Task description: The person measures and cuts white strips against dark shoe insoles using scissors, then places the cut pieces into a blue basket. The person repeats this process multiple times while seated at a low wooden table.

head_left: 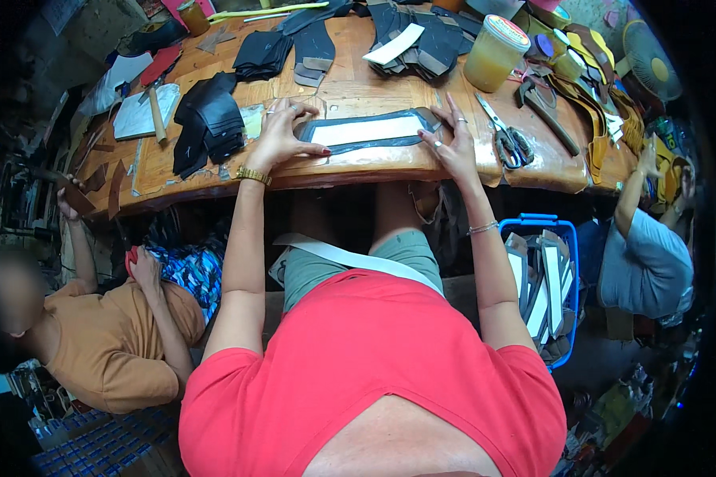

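Note:
A long dark leather piece point(358, 149) lies at the near edge of the wooden table, with a white strip point(367, 130) along its middle. My left hand point(278, 141) is curved about the left end, thumb on the near edge and fingers at the far side. At the right end my right hand point(455, 145) holds it in the same way, thumb on top and fingers raised behind. Scissors point(511, 143) with dark handles rest just right of that hand. Another white strip point(322, 250) lies across my lap.
Stacks of black leather pieces point(208, 127) stand left and at the back point(262, 56). A tub of yellowish paste point(493, 56) and a hammer point(550, 119) are at the right. Beside me sits a blue basket point(569, 238) of strips. People work on the left point(119, 334) and right point(648, 254).

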Demonstrator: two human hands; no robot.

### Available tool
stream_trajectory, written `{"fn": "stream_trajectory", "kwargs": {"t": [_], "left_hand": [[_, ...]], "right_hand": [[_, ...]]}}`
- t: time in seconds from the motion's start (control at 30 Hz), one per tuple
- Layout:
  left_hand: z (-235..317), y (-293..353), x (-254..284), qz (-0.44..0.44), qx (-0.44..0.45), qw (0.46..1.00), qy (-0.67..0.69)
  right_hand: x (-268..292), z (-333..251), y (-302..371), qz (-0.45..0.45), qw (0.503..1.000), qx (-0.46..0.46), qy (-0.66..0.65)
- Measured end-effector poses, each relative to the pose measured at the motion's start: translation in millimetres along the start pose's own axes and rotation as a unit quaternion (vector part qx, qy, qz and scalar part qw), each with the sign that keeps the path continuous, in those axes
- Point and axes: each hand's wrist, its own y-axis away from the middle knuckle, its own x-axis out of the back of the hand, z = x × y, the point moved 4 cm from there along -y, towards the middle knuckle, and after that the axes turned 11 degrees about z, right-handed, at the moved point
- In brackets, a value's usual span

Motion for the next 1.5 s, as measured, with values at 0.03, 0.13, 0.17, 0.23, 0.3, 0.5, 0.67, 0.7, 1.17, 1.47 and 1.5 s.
{"fn": "stream_trajectory", "kwargs": {"t": [0.03, 0.13, 0.17, 0.23, 0.3, 0.5, 0.67, 0.7, 1.17, 1.47, 1.5], "left_hand": [[0, 0, 1, -0.003, -0.001, 1.000, 0.019], [-5, 2, -3, -0.014, 0.024, 0.998, 0.059], [-6, 4, -5, -0.014, 0.033, 0.993, 0.109], [-3, 4, -8, -0.017, 0.046, 0.976, 0.212], [4, 4, -6, -0.014, 0.062, 0.973, 0.221], [24, 9, -3, 0.046, 0.085, 0.915, 0.392], [15, 17, -10, -0.002, 0.193, 0.830, 0.523], [13, 16, -13, -0.009, 0.200, 0.809, 0.553], [6, 18, -17, -0.011, 0.235, 0.742, 0.628], [7, 20, -15, 0.027, 0.218, 0.767, 0.603], [8, 21, -14, 0.030, 0.219, 0.768, 0.602]], "right_hand": [[-3, 3, -3, 0.001, 0.999, 0.011, 0.034], [-8, 3, -7, 0.018, 0.997, 0.021, 0.066], [-8, 4, -9, 0.013, 0.998, 0.007, 0.056], [-6, 3, -10, 0.013, 1.000, -0.024, 0.000], [-4, 1, -9, 0.018, 0.994, -0.057, -0.094], [10, -16, -13, -0.067, 0.937, -0.162, -0.303], [19, -14, -17, -0.097, 0.931, -0.201, -0.287], [19, -10, -18, -0.089, 0.931, -0.205, -0.288], [-2, -8, -19, -0.054, 0.920, -0.241, -0.306], [4, -1, -17, -0.048, 0.917, -0.219, -0.331], [4, -1, -17, -0.049, 0.915, -0.224, -0.331]]}}
